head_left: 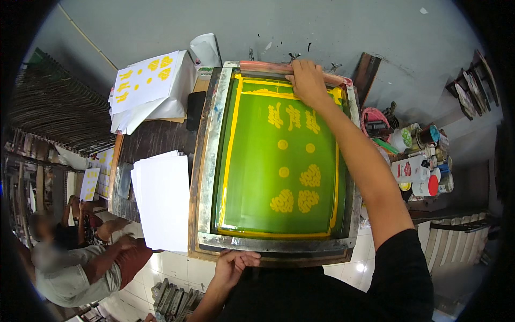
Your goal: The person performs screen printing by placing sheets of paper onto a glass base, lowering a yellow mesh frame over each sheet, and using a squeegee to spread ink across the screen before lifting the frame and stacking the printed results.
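Note:
A silk-screen printing frame point(279, 244) with metal sides lies before me on a wooden base. Its green mesh point(252, 145) carries yellow ink lines along the edges and yellow motifs: strokes, dots and rounded clusters. At the far end of the screen, my right hand point(310, 86) is closed over a squeegee point(263, 67) with a reddish wooden handle, which lies across the frame. Yellow ink is smeared just below it. My left hand point(236, 264) grips the near edge of the frame, fingers curled on its rim; part of the hand is hidden beneath.
Left of the frame are a white paper stack point(161, 201), a dark phone point(196, 110) and a pile of yellow-printed sheets point(145, 80). Ink tubs and bottles point(416, 172) crowd the right. Two people point(80, 263) sit at the lower left near a drying rack point(59, 102).

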### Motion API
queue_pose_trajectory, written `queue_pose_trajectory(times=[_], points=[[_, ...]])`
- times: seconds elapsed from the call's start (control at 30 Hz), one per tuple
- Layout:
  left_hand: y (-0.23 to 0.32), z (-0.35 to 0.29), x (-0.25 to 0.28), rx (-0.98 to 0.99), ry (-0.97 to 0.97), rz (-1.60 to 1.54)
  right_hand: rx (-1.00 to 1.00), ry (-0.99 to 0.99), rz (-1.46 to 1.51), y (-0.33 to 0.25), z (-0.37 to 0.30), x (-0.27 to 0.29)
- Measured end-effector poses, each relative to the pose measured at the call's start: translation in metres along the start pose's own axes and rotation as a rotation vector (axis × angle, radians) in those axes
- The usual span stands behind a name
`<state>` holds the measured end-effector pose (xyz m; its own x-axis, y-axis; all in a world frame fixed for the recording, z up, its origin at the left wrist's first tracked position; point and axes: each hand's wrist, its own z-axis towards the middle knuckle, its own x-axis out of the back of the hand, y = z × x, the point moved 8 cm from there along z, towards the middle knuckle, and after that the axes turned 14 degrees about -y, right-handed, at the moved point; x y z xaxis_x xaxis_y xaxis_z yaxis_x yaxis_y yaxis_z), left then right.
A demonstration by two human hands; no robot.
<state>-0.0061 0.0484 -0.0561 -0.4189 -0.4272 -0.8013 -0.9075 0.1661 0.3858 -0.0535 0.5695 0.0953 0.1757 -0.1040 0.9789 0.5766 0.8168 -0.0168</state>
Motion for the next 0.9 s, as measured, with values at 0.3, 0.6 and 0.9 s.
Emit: queue_pose_trajectory(times=[0.3,0.6,0.9], points=[[0.006,0.005,-0.010,0.001,-0.100,-0.020,-0.009,-0.213,0.067,-0.019,-0.030,0.008],[0.009,0.008,-0.013,-0.014,-0.185,-0.002,0.004,-0.204,0.127,-0.098,-0.173,0.035],[0.009,0.010,-0.019,0.020,-0.224,-0.121,0.037,-0.115,0.248,-0.196,-0.323,0.087]])
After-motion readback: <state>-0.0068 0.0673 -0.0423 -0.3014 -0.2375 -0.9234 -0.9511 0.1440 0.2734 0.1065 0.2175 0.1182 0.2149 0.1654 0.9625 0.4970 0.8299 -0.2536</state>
